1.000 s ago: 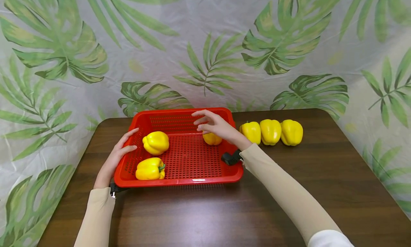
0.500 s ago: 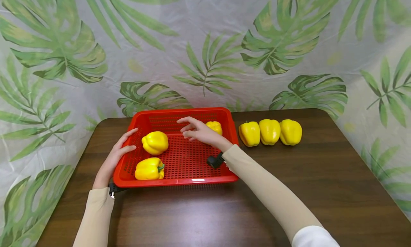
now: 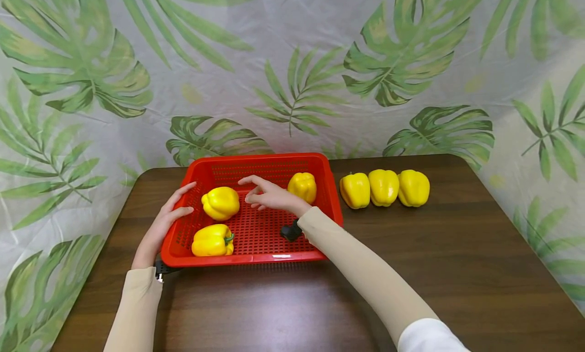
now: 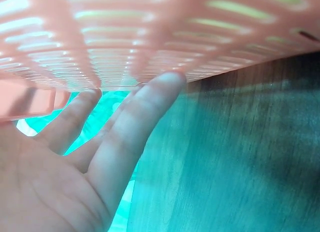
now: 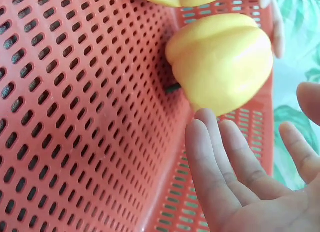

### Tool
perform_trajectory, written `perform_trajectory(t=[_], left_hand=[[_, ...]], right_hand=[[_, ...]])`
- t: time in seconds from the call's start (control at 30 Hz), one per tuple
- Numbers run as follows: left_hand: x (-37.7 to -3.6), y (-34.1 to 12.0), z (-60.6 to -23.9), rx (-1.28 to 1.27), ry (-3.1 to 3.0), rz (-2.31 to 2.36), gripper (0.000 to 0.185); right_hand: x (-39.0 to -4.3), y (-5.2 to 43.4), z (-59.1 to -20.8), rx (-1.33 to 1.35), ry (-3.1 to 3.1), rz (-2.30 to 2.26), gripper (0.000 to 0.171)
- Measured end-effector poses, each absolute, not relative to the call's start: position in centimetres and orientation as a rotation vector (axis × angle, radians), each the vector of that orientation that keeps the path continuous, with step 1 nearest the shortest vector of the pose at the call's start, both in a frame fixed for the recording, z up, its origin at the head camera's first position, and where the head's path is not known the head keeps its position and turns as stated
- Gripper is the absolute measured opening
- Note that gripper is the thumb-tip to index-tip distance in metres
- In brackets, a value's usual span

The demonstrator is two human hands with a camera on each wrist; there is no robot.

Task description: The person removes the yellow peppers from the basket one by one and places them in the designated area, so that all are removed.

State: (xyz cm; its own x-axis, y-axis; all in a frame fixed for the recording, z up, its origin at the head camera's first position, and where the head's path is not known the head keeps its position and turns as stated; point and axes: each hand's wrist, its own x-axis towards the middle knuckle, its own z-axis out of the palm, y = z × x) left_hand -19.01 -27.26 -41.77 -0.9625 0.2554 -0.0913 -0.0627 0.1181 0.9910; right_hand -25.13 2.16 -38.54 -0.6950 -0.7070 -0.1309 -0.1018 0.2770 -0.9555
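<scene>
Fingers of the right hand (image 3: 274, 197) were spread and relaxed above the floor of the red basket (image 3: 274, 258), holding nothing, between two yellow peppers (image 3: 221, 203) (image 3: 303, 187). A third pepper (image 3: 212, 241) lay in the near left corner. The left hand (image 3: 162, 225) rested open against the basket's left wall. Three more peppers (image 3: 384, 188) stood in a row on the table (image 3: 457, 270), just right of the basket.

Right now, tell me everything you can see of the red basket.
The red basket is a shallow rectangular tray of what looks like plastic, with slotted floor and walls and a solid rim. It sits flat on the brown table, towards its far left. Three yellow peppers lie inside. The left hand rests against its left wall; the right hand hovers open inside, holding nothing.
</scene>
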Motion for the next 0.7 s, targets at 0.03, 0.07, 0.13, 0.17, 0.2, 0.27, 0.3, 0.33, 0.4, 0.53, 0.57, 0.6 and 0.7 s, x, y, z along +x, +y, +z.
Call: perform_trajectory(t=[0.03, 0.07, 0.13, 0.17, 0.2, 0.27, 0.3, 0.33, 0.4, 0.53, 0.57, 0.6, 0.7], left_hand=[[-19.0, -27.3, -41.8, 0.192, 2.154, 1.931, 0.057], [-19.0, -27.3, -41.8, 0.193, 2.15, 1.932, 0.056], [-19.0, -27.4, -41.8, 0.2, 2.14, 1.94, 0.056], [-19.0, -27.4, -41.8, 0.202, 2.134, 1.944, 0.056], [-19.0, -27.4, -41.8, 0.204, 2.131, 1.947, 0.056], [-19.0, -27.5, -41.8, 0.21, 2.124, 1.953, 0.056], [-19.0, -27.5, -41.8, 0.213, 2.123, 1.955, 0.056], [-18.9, -27.5, -41.8, 0.213, 2.123, 1.954, 0.056], [-18.9, -27.5, -41.7, 0.212, 2.121, 1.953, 0.056], [-18.9, -27.4, -41.7, 0.202, 2.114, 1.954, 0.056], [-18.9, -27.3, -41.7, 0.2, 2.112, 1.955, 0.056], [-18.9, -27.3, -41.7, 0.198, 2.11, 1.955, 0.056], [-18.9, -27.3, -41.7, 0.196, 2.11, 1.955, 0.056]], right_hand=[[-25.2, 2.0, -38.6, -0.721, 1.998, -1.427, 0.047], [-25.2, 1.8, -38.7, -0.717, 1.993, -1.416, 0.048], [-25.3, 1.5, -38.8, -0.698, 1.985, -1.406, 0.049], [-25.4, 1.3, -38.8, -0.685, 1.982, -1.403, 0.049], [-25.5, 1.1, -38.9, -0.675, 1.981, -1.397, 0.05], [-25.5, 0.6, -39.0, -0.653, 1.974, -1.393, 0.051], [-25.6, 0.4, -39.1, -0.64, 1.969, -1.391, 0.051], [-25.6, 0.1, -39.2, -0.625, 1.962, -1.39, 0.052], [-25.5, -0.3, -39.3, -0.593, 1.939, -1.395, 0.052], [-25.4, -0.9, -39.5, -0.537, 1.899, -1.409, 0.053], [-25.3, -1.1, -39.5, -0.526, 1.888, -1.413, 0.054], [-25.3, -1.2, -39.5, -0.516, 1.879, -1.416, 0.054], [-25.3, -1.7, -39.7, -0.491, 1.868, -1.416, 0.056]])
